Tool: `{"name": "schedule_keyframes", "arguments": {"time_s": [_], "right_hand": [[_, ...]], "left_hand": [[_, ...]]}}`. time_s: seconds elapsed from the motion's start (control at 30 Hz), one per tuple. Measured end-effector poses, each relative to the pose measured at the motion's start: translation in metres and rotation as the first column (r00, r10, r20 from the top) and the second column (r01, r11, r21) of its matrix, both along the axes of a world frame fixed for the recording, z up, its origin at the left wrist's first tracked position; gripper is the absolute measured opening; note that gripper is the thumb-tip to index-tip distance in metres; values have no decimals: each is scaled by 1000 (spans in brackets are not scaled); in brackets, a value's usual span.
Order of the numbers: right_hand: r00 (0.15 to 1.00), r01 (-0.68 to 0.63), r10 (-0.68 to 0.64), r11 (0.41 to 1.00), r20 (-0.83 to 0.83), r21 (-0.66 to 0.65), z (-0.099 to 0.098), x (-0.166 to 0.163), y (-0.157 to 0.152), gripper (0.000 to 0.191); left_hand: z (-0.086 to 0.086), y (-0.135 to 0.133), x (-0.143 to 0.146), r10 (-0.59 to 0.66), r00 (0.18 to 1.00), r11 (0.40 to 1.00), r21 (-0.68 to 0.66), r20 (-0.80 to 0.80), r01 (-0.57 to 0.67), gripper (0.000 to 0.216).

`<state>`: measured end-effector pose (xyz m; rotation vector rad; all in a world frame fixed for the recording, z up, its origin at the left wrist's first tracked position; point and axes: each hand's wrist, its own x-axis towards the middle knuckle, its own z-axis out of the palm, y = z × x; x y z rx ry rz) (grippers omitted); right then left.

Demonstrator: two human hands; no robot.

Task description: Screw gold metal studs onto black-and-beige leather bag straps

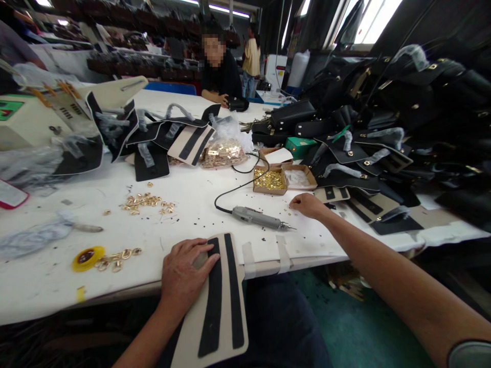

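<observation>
A beige bag panel (226,306) with two black strips leans over the table's front edge toward my lap. My left hand (186,268) grips its upper left side, thumb and index finger lying across one black strip. Past the table's middle, my right hand (306,205) is low over the white surface with its fingers pinched together. Tiny gold rings (289,210) lie by those fingertips; whatever is in the pinch is too small to make out. A grey electric screwdriver (257,217) lies between my hands, its bit pointing right.
Behind my right hand stand cardboard boxes of small gold parts (269,180) and of whitish pieces (297,178). Gold clasps (143,203) and a yellow tape roll (88,258) lie left. Black bags (406,102) pile up right. A co-worker (220,76) leans on the far side.
</observation>
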<state>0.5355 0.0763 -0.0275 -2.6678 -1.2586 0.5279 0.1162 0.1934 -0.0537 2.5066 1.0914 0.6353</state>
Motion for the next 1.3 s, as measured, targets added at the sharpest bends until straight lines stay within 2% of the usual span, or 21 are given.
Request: {"name": "schedule_keyframes", "arguments": {"time_s": [0.33, 0.77, 1.07, 1.3], "right_hand": [[998, 20, -14, 996, 67, -86, 8, -16, 9, 16], [998, 14, -9, 997, 57, -81, 9, -24, 10, 18], [989, 21, -11, 997, 145, -69, 5, -24, 8, 16], [965, -84, 103, 993, 243, -88, 1, -32, 3, 21]], "left_hand": [[-6, 0, -6, -3, 998, 1000, 2, 64, 3, 18], [1, -5, -9, 41, 997, 995, -96, 64, -34, 18], [3, -6, -9, 44, 997, 993, -109, 63, -37, 18], [4, -6, -9, 51, 996, 993, -109, 70, -43, 17]]}}
